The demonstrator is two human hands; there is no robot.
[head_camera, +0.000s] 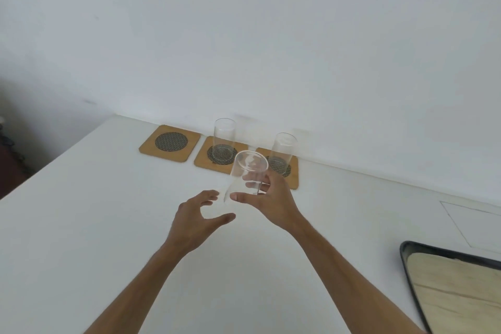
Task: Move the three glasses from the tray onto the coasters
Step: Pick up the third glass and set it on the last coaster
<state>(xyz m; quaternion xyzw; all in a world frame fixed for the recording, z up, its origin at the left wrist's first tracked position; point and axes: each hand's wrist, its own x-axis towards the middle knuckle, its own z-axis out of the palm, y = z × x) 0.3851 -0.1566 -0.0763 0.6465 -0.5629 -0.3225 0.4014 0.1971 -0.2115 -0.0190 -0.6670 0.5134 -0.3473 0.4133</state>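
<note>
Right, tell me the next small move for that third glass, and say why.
Probably carry the held glass left and away to the empty left coaster and set it down upright. The right hand grips it in the air; the left hand is open beside it. The middle coaster and the right coaster each hold a glass already, and the tray shows none.

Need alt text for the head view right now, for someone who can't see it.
The right hand holds a clear glass above the white table, left hand open beside it. Two glasses stand on the middle and right coasters; the left coaster is bare.
</note>
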